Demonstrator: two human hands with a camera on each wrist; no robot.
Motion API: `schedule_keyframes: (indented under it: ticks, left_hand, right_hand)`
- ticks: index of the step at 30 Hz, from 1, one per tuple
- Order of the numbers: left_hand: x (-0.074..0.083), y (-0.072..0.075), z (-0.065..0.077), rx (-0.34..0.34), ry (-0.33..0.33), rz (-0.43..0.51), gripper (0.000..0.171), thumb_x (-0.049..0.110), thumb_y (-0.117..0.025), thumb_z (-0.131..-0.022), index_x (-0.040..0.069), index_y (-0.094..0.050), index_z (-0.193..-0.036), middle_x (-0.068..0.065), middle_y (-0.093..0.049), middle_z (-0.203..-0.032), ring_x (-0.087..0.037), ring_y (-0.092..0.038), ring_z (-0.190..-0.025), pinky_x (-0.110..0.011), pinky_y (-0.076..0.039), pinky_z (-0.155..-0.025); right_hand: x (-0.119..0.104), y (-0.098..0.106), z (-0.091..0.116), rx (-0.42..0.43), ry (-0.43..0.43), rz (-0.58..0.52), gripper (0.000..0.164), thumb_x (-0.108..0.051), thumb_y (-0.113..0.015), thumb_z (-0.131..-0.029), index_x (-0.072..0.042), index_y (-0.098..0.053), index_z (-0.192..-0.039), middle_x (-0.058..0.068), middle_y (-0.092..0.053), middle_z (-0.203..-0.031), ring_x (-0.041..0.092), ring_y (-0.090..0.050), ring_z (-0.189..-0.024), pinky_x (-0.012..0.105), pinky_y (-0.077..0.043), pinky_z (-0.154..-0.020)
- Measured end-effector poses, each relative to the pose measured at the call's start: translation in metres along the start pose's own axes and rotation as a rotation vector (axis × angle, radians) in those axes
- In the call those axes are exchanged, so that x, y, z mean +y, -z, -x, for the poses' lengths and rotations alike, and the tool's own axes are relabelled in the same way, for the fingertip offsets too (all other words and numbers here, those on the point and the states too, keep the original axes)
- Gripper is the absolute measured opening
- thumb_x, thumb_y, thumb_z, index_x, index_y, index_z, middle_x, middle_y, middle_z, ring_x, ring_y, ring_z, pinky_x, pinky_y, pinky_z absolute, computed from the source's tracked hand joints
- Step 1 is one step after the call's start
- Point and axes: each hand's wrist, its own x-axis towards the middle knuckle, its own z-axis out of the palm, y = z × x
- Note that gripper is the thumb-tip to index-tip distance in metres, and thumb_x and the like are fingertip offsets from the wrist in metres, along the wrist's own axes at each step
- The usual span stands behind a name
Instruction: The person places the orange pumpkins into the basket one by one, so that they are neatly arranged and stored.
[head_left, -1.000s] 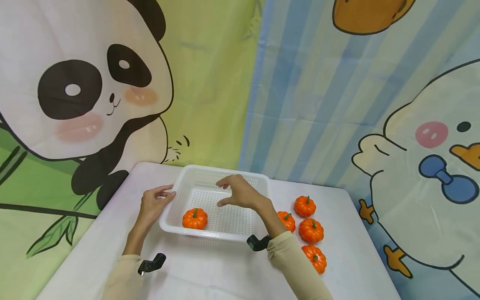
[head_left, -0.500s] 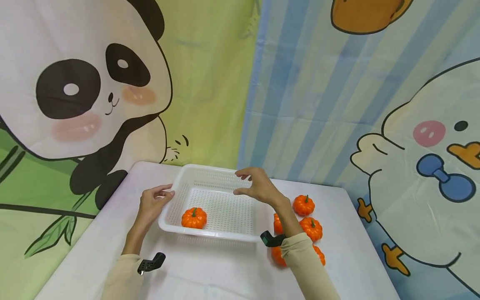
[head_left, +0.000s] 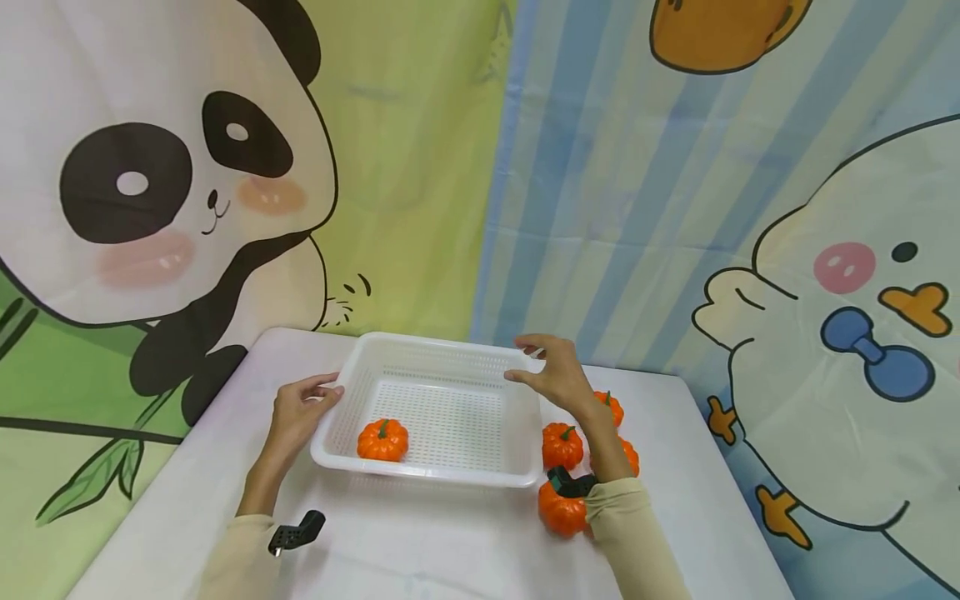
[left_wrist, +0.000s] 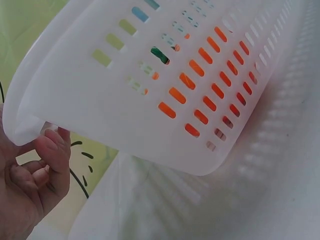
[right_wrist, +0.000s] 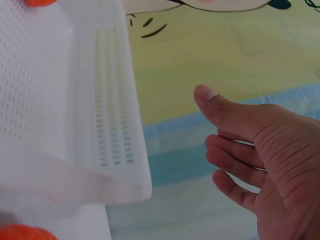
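A white plastic basket [head_left: 442, 475] with slotted walls sits on the table. One small orange pumpkin [head_left: 382, 440] with a green stem lies in its near left corner; its orange shows through the slots in the left wrist view. At the basket's left rim, my left hand [head_left: 303, 408] grips the edge, its curled fingers [left_wrist: 52, 145] at the underside of the rim. My right hand [head_left: 558, 375] hovers by the basket's far right corner, fingers loosely bent and thumb apart, holding nothing. In the right wrist view a gap separates it from the basket wall.
Right of the basket, several more pumpkins [head_left: 562, 446] stand on the white table [head_left: 420, 550], some partly hidden behind my right forearm. Printed cloth [head_left: 405, 208] with a panda and a chick hangs behind the table.
My right hand has moved rightward from over the middle of the basket to its far right corner. The left hand stays at the left rim, and the pumpkin inside has not moved.
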Motion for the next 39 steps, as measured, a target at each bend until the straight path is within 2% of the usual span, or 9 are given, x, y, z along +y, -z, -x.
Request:
schedule_keyframes:
  ticks: [3,9,15,19,33,39]
  left_hand:
    - [0.001,0.001,0.000,0.004,-0.004,0.004,0.046,0.033,-0.069,-0.096,0.007,-0.065,-0.133,-0.021,-0.070,-0.110,-0.008,-0.064,-0.076,-0.020,-0.057,-0.066]
    - [0.000,0.002,0.000,0.004,-0.005,-0.002,0.045,0.032,-0.070,-0.095,0.008,-0.065,-0.133,-0.020,-0.070,-0.110,-0.007,-0.064,-0.074,-0.019,-0.057,-0.066]
    - [-0.001,0.003,0.000,0.007,-0.015,-0.013,0.047,0.034,-0.069,-0.095,0.008,-0.064,-0.134,-0.021,-0.070,-0.112,-0.008,-0.064,-0.076,-0.019,-0.057,-0.066]
    - [-0.002,0.003,0.000,0.001,-0.014,-0.013,0.048,0.036,-0.068,-0.096,0.008,-0.064,-0.135,-0.021,-0.069,-0.112,-0.009,-0.065,-0.077,-0.019,-0.057,-0.066]
    - [-0.003,0.001,0.002,-0.002,0.005,-0.009,0.052,0.039,-0.068,-0.096,0.008,-0.063,-0.136,-0.021,-0.069,-0.113,-0.013,-0.066,-0.080,-0.019,-0.057,-0.066]
    - [-0.003,0.001,0.001,-0.005,0.005,-0.003,0.052,0.039,-0.068,-0.096,0.008,-0.062,-0.136,-0.021,-0.069,-0.113,-0.013,-0.065,-0.080,-0.019,-0.057,-0.066]
  right_hand:
    - [0.011,0.008,0.005,0.022,-0.032,0.004,0.057,-0.031,-0.088,-0.078,-0.014,-0.067,-0.129,0.005,-0.071,-0.124,0.033,-0.065,-0.111,0.045,-0.054,-0.097]
    - [0.029,0.018,0.019,0.088,-0.068,0.024,0.058,-0.028,-0.090,-0.076,-0.011,-0.068,-0.127,0.009,-0.072,-0.120,0.029,-0.066,-0.106,0.051,-0.055,-0.095]
    - [0.045,0.024,0.029,0.135,-0.095,0.016,0.056,-0.028,-0.089,-0.076,-0.010,-0.069,-0.125,0.009,-0.072,-0.120,0.029,-0.066,-0.106,0.051,-0.055,-0.095]
    - [0.057,0.027,0.036,0.152,-0.114,0.036,0.057,-0.030,-0.089,-0.076,-0.010,-0.069,-0.126,0.009,-0.072,-0.121,0.027,-0.067,-0.106,0.051,-0.055,-0.094]
    - [0.089,0.033,0.066,0.218,-0.212,0.091,0.069,-0.027,-0.091,-0.073,-0.005,-0.064,-0.133,0.016,-0.069,-0.126,0.035,-0.064,-0.112,0.054,-0.052,-0.095]
    - [0.103,0.034,0.077,0.228,-0.298,0.142,0.074,-0.034,-0.091,-0.073,-0.007,-0.062,-0.135,0.015,-0.068,-0.127,0.033,-0.061,-0.112,0.052,-0.053,-0.093]
